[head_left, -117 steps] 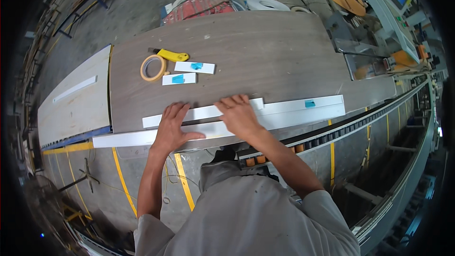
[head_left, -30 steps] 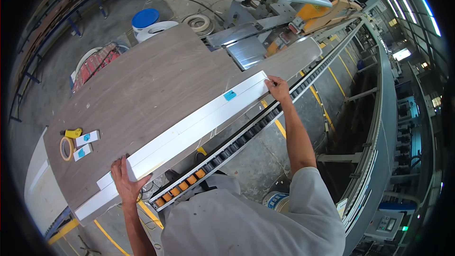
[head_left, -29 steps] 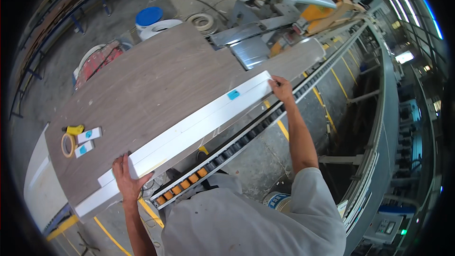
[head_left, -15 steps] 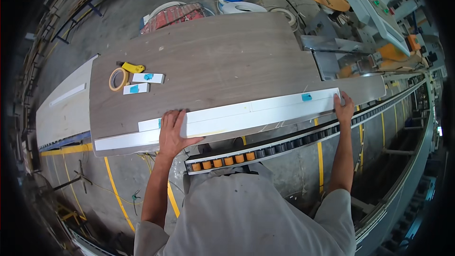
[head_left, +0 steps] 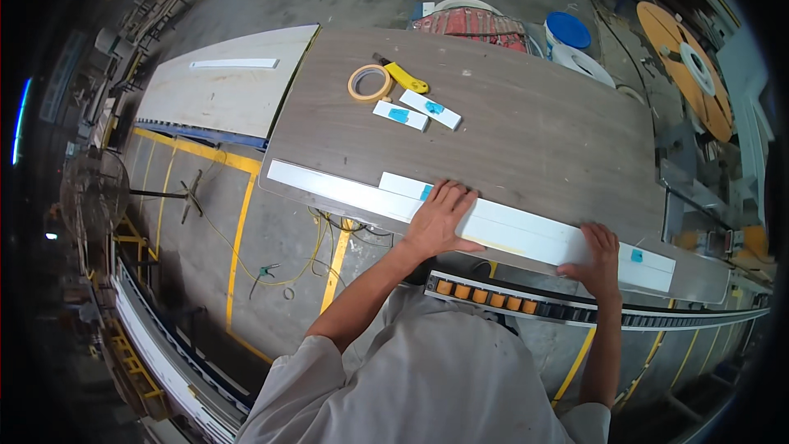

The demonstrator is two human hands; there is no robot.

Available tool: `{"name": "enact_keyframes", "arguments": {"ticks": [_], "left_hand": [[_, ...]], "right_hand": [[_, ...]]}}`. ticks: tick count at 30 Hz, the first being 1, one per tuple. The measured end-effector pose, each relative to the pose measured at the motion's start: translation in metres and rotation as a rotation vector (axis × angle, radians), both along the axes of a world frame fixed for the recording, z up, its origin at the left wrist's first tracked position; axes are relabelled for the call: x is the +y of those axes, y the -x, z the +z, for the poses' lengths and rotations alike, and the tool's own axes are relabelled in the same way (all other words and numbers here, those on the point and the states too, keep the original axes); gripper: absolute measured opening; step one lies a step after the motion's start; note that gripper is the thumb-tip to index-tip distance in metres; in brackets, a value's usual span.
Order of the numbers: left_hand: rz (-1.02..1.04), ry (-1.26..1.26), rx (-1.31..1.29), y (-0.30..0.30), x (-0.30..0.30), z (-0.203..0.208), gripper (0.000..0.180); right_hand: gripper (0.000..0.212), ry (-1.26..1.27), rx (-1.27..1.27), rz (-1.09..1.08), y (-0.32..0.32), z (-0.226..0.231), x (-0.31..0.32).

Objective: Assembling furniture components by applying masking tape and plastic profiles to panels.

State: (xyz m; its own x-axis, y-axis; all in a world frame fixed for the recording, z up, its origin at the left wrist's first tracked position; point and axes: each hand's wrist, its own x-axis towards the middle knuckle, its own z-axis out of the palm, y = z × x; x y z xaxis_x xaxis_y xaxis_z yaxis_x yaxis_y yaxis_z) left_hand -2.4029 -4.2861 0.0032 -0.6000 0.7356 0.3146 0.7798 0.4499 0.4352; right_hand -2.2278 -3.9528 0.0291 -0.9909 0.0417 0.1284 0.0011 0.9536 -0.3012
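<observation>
Two long white strips lie edge to edge along the near edge of the brown table: a front strip (head_left: 337,191) and a back strip (head_left: 534,222) that starts further right. Bits of blue tape (head_left: 637,255) sit on the back strip. My left hand (head_left: 440,218) spans both strips, fingers over the far edge and thumb stretched toward the near side, beside one tape piece. Further right, my right hand (head_left: 596,259) grips across the strips the same way, short of their right end. Its palm hides part of the seam.
On the brown table (head_left: 526,131) lie a masking tape roll (head_left: 368,83), a yellow utility knife (head_left: 407,78) and two short white pieces (head_left: 431,109) with blue tape. A roller conveyor (head_left: 559,311) runs before me. At the far side stands a blue-lidded bucket (head_left: 567,30).
The view has turned left, so the table sits further right. My right hand has slid leftward from the strips' right end. My left hand keeps about the same place on them.
</observation>
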Motion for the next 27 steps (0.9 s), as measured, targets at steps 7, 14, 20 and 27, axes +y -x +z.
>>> {"name": "enact_keyframes", "arguments": {"ticks": [7, 14, 20, 27], "left_hand": [[0.01, -0.142, -0.044, 0.021, -0.013, 0.016, 0.087], [0.271, 0.069, 0.186, 0.161, -0.071, 0.013, 0.052], [0.074, 0.304, 0.06, 0.201, -0.09, 0.018, 0.046], [0.247, -0.124, -0.589, 0.211, -0.213, 0.037, 0.04]], "right_hand": [[0.075, 0.117, -0.019, -0.17, 0.029, 0.024, -0.032], [0.051, 0.283, 0.135, -0.173, 0.189, -0.002, -0.146], [0.051, 0.192, 0.059, -0.248, 0.268, -0.026, -0.202], [0.037, 0.829, -0.271, -0.278, 0.253, -0.033, -0.184]]}}
